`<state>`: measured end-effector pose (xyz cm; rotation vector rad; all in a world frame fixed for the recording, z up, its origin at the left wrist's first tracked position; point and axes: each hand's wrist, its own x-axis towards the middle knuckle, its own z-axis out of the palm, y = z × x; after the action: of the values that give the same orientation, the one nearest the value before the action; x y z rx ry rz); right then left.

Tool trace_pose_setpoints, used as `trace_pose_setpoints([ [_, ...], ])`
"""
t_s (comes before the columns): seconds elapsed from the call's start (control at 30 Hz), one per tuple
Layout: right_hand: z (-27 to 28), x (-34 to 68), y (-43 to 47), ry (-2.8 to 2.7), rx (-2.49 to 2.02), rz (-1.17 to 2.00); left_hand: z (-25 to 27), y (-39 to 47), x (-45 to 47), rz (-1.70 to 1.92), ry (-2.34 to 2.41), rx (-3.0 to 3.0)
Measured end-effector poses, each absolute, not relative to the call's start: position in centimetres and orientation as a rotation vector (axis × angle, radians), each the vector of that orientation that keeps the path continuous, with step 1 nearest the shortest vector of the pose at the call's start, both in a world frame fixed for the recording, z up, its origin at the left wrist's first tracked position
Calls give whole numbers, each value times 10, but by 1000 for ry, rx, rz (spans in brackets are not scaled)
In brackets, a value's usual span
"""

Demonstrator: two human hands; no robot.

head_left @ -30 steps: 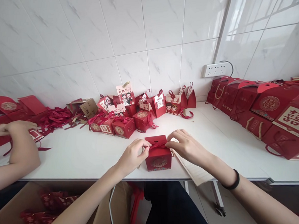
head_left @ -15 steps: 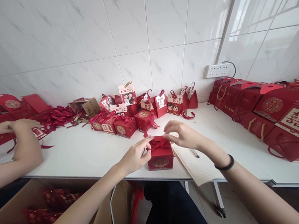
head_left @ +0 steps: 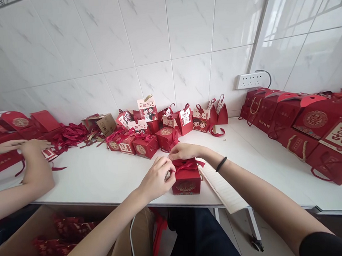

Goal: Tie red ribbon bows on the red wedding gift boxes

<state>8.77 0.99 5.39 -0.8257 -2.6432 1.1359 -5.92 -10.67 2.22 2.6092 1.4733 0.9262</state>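
The person's left hand [head_left: 158,179] pinches the red ribbon [head_left: 186,165] atop the red box [head_left: 186,183], which stands upright near the front edge of the white table [head_left: 104,178], while the right hand [head_left: 186,151] extends behind the ribbon, its grip indeterminable.

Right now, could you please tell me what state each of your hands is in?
Left hand: fingers closed, pinching the red ribbon on the gift box.
Right hand: fingers bent behind the bow; whether they grip ribbon cannot be told.
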Motion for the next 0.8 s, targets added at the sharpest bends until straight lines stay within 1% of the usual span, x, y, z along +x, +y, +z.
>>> trace_pose_setpoints([
  [0.1,51,84,11,-2625,-751,1157,22,-106,-57,933,1451,2555],
  [0.2,48,82,10,-2583,-769,1135,22,-105,-53,944,1511,2468],
  [0.43,39,79,7,-2442,-883,1043,20,-95,-38,988,1535,2353],
  [0.6,35,77,9,-2226,-1053,943,19,-93,-36,961,1581,2270],
  [0.7,38,95,11,-2087,-1117,915,20,-94,-37,942,1592,2226],
  [0.8,41,130,9,-2091,-1261,930,21,-96,-40,943,1575,2171],
])
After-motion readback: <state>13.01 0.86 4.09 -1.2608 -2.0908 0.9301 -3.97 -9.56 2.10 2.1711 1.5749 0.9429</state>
